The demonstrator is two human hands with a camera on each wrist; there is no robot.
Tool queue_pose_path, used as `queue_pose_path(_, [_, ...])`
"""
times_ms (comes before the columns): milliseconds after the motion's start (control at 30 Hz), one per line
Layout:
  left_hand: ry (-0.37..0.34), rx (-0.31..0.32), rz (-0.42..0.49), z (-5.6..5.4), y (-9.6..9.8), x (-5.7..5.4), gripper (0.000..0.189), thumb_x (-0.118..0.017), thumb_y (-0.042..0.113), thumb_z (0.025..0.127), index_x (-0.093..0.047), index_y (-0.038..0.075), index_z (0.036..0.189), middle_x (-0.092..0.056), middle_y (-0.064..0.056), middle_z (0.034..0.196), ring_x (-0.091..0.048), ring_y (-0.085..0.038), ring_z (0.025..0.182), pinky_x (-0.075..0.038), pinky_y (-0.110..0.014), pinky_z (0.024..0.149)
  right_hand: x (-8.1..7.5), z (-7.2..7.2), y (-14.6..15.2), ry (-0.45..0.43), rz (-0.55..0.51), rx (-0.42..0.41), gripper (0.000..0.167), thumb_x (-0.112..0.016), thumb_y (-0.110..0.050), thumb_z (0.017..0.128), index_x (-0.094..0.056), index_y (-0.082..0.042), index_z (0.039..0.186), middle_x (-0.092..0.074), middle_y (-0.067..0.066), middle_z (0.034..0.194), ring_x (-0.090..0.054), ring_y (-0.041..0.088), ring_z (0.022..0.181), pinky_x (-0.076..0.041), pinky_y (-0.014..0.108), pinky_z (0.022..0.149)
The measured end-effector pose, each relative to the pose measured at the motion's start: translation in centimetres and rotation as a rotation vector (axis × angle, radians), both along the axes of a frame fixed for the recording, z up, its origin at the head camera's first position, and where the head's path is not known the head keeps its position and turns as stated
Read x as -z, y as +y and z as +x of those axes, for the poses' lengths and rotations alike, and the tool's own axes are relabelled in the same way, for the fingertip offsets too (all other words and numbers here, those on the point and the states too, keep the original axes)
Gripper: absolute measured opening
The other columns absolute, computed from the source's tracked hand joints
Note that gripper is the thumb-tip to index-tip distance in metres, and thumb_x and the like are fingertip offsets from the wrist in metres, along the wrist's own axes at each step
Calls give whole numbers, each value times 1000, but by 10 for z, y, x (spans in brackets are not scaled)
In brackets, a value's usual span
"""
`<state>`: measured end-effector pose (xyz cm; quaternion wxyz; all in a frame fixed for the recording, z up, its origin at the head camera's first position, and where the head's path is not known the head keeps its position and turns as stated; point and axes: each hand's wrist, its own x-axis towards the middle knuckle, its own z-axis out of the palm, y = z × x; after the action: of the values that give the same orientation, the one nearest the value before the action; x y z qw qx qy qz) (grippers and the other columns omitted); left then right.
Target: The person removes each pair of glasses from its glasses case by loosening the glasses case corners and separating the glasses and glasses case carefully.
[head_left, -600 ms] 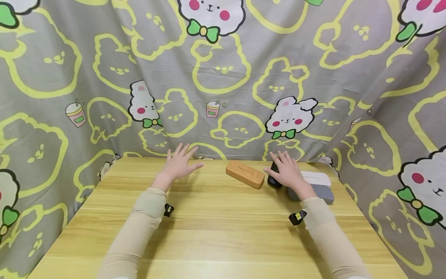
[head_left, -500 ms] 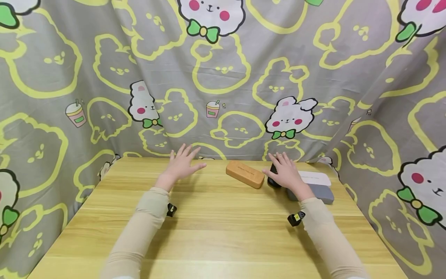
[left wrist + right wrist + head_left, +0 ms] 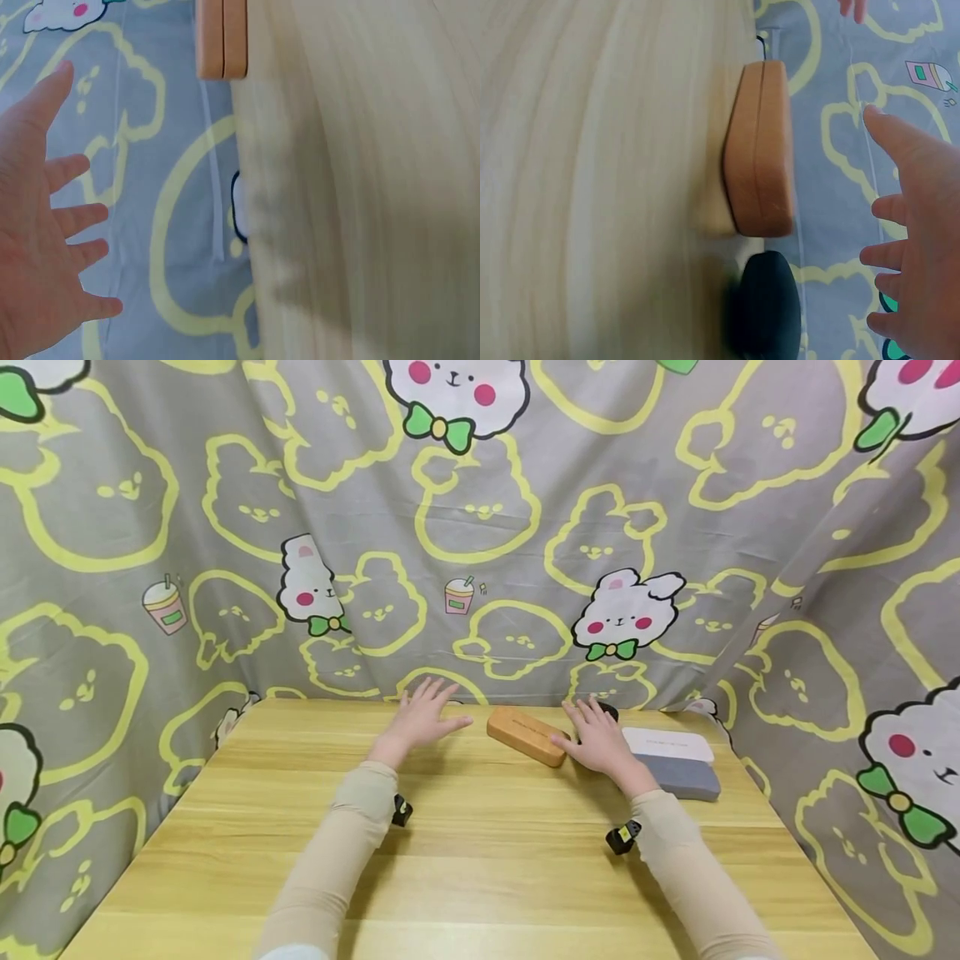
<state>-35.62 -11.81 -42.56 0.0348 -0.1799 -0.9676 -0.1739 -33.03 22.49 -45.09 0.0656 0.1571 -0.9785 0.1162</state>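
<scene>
A brown-orange glasses case (image 3: 521, 732) lies near the back edge of the table, its lid down along a seam visible in the right wrist view. My left hand (image 3: 420, 717) hovers to its left with fingers spread, holding nothing. Just right of the case, my right hand (image 3: 600, 745) is held over a black rounded case (image 3: 769, 307), which it mostly hides in the head view. The right wrist view has this hand's fingers extended and apart from both cases. Right of that hand, a white flat case (image 3: 671, 743) lies against a grey case (image 3: 681, 778).
The wood-grain table (image 3: 480, 877) reaches back to a grey curtain (image 3: 495, 635) with rabbit prints, which hangs behind and at both sides. A small black camera sits on each wrist, over beige sleeves (image 3: 322, 860).
Both hands have moved inward: the left hand to the right, closer to the brown-orange case, the right hand to the left, uncovering more of the white and grey cases. The cases have stayed put.
</scene>
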Motion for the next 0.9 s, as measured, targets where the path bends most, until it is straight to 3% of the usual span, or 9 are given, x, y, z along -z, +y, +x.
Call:
queue_pose_path(567, [-29,36,-25,-13,49,22,85,-53,70,86,-27,27,155,-26,-11,161,-16,-36,151,-12,-70,115,11,1,-26,-76,1,-16,84,-51,-63,91,-30,-10,154,-30,25,156,-17,45,148,-18,62,118])
queue_pose_path(900, [-75,31,-12,-19,67,33,91,-65,65,81,-30,24,154,-27,-12,161,-18,-37,150,-17,-70,114,25,-8,-30,-71,58,-18,87,-53,-64,90,-30,-9,153,-35,25,154,-19,44,148,-19,59,119])
